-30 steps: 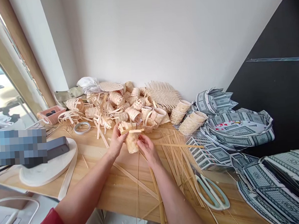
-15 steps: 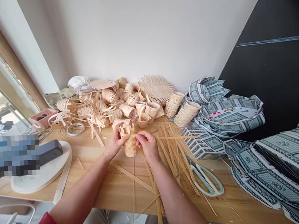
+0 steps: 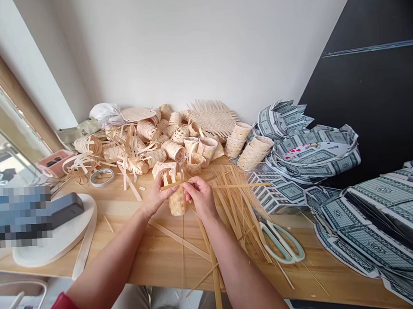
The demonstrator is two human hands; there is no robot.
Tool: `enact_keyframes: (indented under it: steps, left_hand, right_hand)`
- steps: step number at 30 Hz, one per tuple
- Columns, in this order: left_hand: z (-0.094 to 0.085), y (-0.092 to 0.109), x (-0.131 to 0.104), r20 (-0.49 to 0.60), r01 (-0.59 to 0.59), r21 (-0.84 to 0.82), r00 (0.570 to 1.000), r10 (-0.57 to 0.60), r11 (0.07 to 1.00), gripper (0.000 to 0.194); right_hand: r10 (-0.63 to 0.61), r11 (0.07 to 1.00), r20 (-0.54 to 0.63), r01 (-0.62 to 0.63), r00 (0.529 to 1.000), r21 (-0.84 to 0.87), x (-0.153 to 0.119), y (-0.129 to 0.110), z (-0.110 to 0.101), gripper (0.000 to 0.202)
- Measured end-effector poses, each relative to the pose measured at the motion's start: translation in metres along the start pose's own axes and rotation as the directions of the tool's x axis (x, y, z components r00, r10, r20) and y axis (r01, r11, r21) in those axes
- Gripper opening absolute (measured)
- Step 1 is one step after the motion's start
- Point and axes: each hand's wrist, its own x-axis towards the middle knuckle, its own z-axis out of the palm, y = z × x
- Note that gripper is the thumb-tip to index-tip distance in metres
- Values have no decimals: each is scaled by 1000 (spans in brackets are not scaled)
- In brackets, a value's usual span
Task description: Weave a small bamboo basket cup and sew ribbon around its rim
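**Bare left hand [image 3: 156, 194] and bare right hand [image 3: 202, 196] on a small, pale, cylindrical cup of woven wood strips [image 3: 177, 204]**

Beneath both grips spreads a light brown wooden worktop [image 3: 146, 263]. To the right of the right grip sit dark green and white, bowl-like vessels of folded playing cards [image 3: 317, 160]. Beyond both grips lies a heap of pale, cylindrical woven-wood baskets [image 3: 146, 130]. Just right of the right grip fans a loose spread of long, thin, tan wood strips [image 3: 242, 208], and farther right lie scissors with pale green handles [image 3: 280, 243].

The cup is between the two grips. Its long axis runs close to upright: the unfinished end, with strip ends standing up, points up and away from the wearer, and the base points down. Whether the base touches the worktop, I cannot tell.

The left grip is curled around the cup's left side, thumb across the front. The right grip is nearly closed, thumb and fingers pinching what appears to be a narrow, flat tan strip [image 3: 169, 187] laid across the cup near its top.

The step in hand looks like working that strip into the wall; the next move seems to call for a steady left grip and small right-finger adjustments.
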Motion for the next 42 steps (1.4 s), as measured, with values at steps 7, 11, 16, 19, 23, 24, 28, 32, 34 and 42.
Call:
enact_keyframes:
  steps: [7,11,16,19,23,24,28,32,34,42]
  left_hand:
    - [2,3,2,-77,-24,9,997,25,1000,58]
    - [1,3,2,-115,-11,-60,993,4,998,58]
    - [-2,3,1,-143,20,-208,988,-50,978,61]
    - [-5,2,1,-136,25,-299,988,-69,954,63]
    - [-7,-3,1,-126,12,-363,990,-62,932,62]
    - [-7,-4,0,-122,13,-374,990,-64,927,62]
    - [-6,-4,1,-141,17,-378,987,-76,926,60]
    - [-2,-2,0,-151,-12,-390,987,-51,921,58]
    - [-1,-1,-1,-143,-11,-392,988,-49,920,58]
    - [-3,-4,-4,-126,10,-339,990,-56,941,61]
  right_hand:
    - [-11,1000,-29,10,1000,-20,2,3,4,30]
    - [-17,996,-32,14,999,-91,4,-2,9,33]
    - [26,953,17,-19,1000,-304,8,-18,18,30]
    - [48,871,13,-35,999,-489,5,-39,18,31]
    - [50,628,-48,-68,998,-775,-15,-77,-11,16]
    - [55,539,-78,-95,995,-837,-23,-85,-25,12]
    - [109,165,-268,-284,957,-945,-62,-98,-90,15]
    - [187,-81,-389,-381,902,-921,-89,-87,-138,14]
    - [210,-140,-396,-374,894,-917,-93,-80,-148,4]
    - [252,-192,-414,-374,875,-907,-79,-76,-157,25]
